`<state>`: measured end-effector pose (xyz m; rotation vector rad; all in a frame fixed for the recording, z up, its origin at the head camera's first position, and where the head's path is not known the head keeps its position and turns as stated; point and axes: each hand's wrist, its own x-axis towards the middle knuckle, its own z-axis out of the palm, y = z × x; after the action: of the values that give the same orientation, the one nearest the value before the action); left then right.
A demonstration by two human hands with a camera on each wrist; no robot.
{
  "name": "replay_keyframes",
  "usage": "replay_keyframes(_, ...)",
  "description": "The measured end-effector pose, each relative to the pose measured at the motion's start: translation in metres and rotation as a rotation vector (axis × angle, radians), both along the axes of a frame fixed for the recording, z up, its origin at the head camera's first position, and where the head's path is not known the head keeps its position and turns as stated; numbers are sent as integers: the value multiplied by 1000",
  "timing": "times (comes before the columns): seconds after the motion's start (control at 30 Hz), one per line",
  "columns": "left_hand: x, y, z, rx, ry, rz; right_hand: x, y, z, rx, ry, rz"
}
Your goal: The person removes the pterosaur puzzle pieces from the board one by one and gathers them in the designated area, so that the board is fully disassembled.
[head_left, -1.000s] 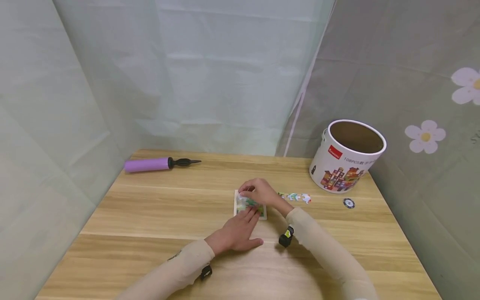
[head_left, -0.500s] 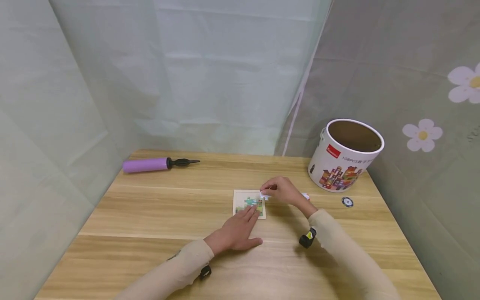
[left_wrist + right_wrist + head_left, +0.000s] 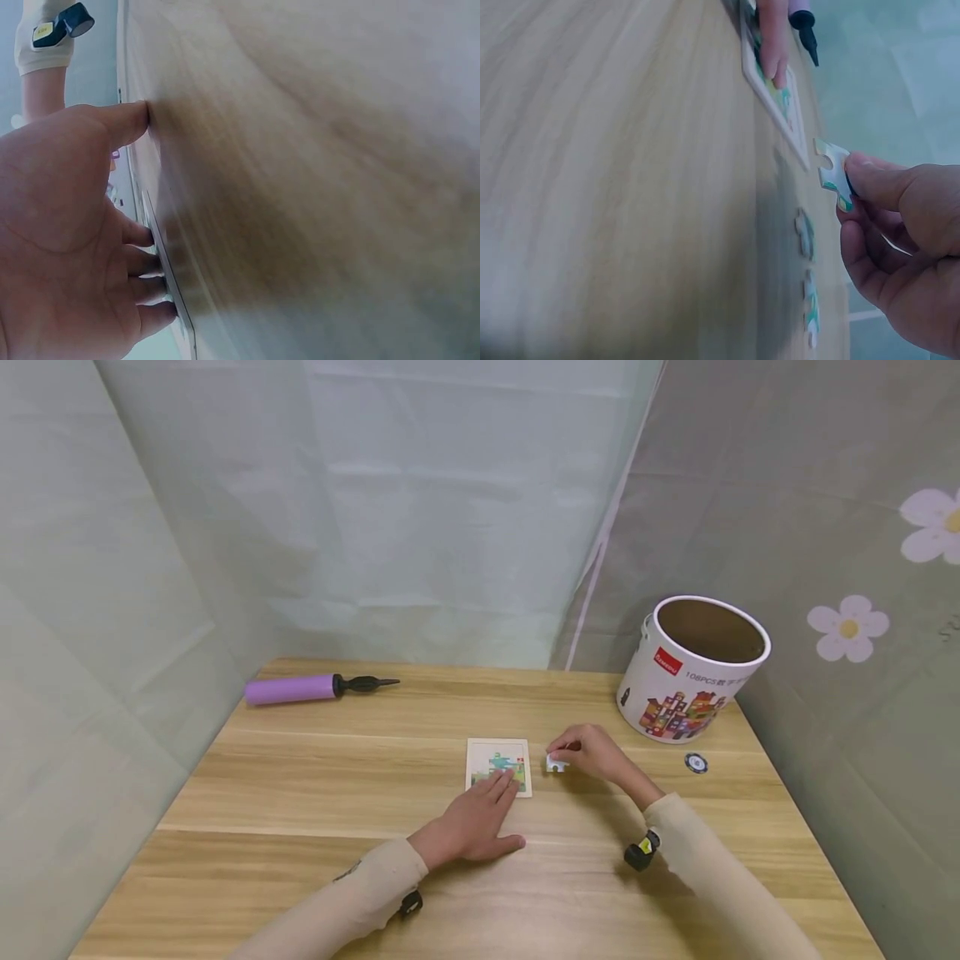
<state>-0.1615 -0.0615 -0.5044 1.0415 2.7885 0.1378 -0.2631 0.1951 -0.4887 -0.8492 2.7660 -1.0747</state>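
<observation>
My left hand (image 3: 474, 824) lies with straight fingers on the lower part of a small square jigsaw tray (image 3: 480, 746). Pieces with a green and teal picture fill part of the tray; my fingers cover some of them. Off the tray's right side, my right hand (image 3: 589, 753) pinches a white and green jigsaw piece (image 3: 834, 174) between thumb and fingers. Two loose jigsaw pieces, one nearer (image 3: 811, 309) and one farther (image 3: 805, 234), lie on the table by that hand in the right wrist view. In the head view the right hand hides them.
A blue and white poker chip (image 3: 696, 763) lies right of my right hand. Behind it stands a large white bucket (image 3: 675, 693) with printed blocks. At the back left lies a purple hand pump (image 3: 292, 690). Fabric walls (image 3: 420, 527) border the wooden table (image 3: 315, 793).
My right hand has moved right, from over the tray's upper part to beside it, carrying the jigsaw piece along. The left hand has stayed where it was.
</observation>
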Motion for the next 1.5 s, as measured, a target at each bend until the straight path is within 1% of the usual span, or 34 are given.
replay_keyframes(0.23, 1, 0, -1, 4, -28, 13, 5, 11, -5, 21, 10, 10)
replay_keyframes(0.43, 0, 0, -3, -8, -32, 23, 7, 15, -11, 30, -30, 21)
replay_keyframes(0.67, 1, 0, -2, -6, -27, 21, 9, 14, -15, 69, 21, 19)
replay_keyframes(1.0, 1, -1, -3, 0, -16, 11, 9, 12, -19, 114, 21, -16)
replay_keyframes(1.07, 1, -1, -4, -5, -20, 12, 9, 12, -19, 116, 21, -18)
replay_keyframes(1.3, -1, 0, -3, -10, -24, 18, 6, 11, -16, 83, 87, -13)
replay_keyframes(1.5, -1, 0, -3, -2, -13, 16, 5, 5, -8, 80, 89, 1)
